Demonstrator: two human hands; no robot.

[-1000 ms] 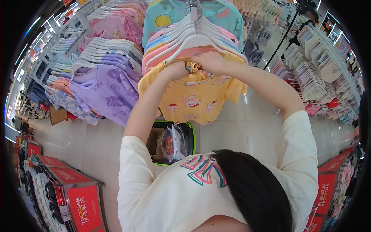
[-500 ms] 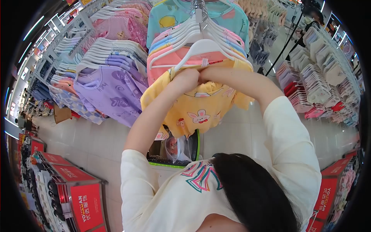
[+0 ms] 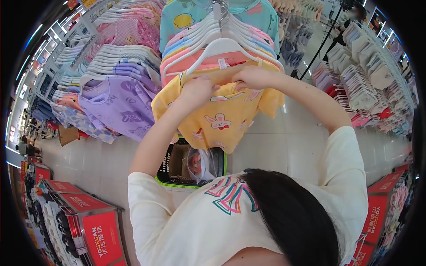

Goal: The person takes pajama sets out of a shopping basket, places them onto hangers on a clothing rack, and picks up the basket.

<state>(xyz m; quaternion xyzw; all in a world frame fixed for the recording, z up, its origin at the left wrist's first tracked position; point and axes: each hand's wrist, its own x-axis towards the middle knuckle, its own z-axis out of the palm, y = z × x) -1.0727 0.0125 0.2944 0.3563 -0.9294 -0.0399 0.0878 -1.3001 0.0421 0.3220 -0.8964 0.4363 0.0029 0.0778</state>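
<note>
A yellow shirt (image 3: 228, 113) with bunny prints hangs at the front of a rack, around a white hanger (image 3: 223, 46). My left hand (image 3: 198, 91) is closed on the left part of its neckline, with the fingertips folded in at the collar. On the other side, my right hand (image 3: 254, 78) pinches the right part of the neckline. The collar is stretched between the two hands. A small white tag (image 3: 222, 64) shows above it. How far the hanger's arms reach into the shoulders is partly hidden by the cloth.
Behind hang several pastel shirts and a teal shirt (image 3: 177, 26). A purple shirt (image 3: 124, 104) hangs at left. Below stands a black-and-green basket (image 3: 165, 170) holding a plastic bag (image 3: 200, 164). Red display stands (image 3: 103, 237) flank me. A person (image 3: 355, 15) stands at far right.
My hands have moved apart along the neckline, from nearly touching to a gap between them. The yellow shirt's collar is now spread wider, and more of the basket shows.
</note>
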